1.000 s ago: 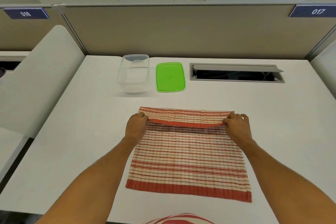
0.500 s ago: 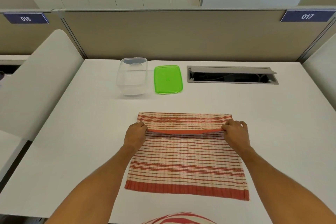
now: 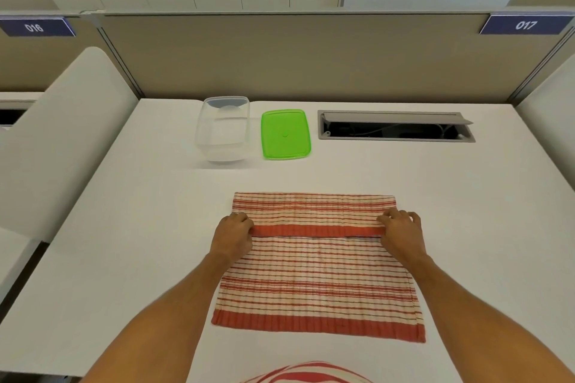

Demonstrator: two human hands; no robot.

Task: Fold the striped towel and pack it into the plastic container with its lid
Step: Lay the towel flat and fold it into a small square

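A white desk [image 3: 124,242] fills the view, backed by a beige partition [image 3: 295,56]. On the desk's near half lies the striped towel [image 3: 317,283], its far edge folded toward the person so the red hem band lies across the cloth. Both forearms reach forward from the bottom corners, converging on that fold. The left hand [image 3: 233,235] sits at the fold's left end, knuckles up, fingers curled and pinching the red band. The right hand [image 3: 401,232] mirrors it at the right end, fingers bent down and gripping the same band. Toward the far edge, well apart from the towel, stands the clear container [image 3: 224,130], open and upright. Just beside it on the right lies the green lid [image 3: 285,134], flat. A cable slot [image 3: 395,129] lies further right.
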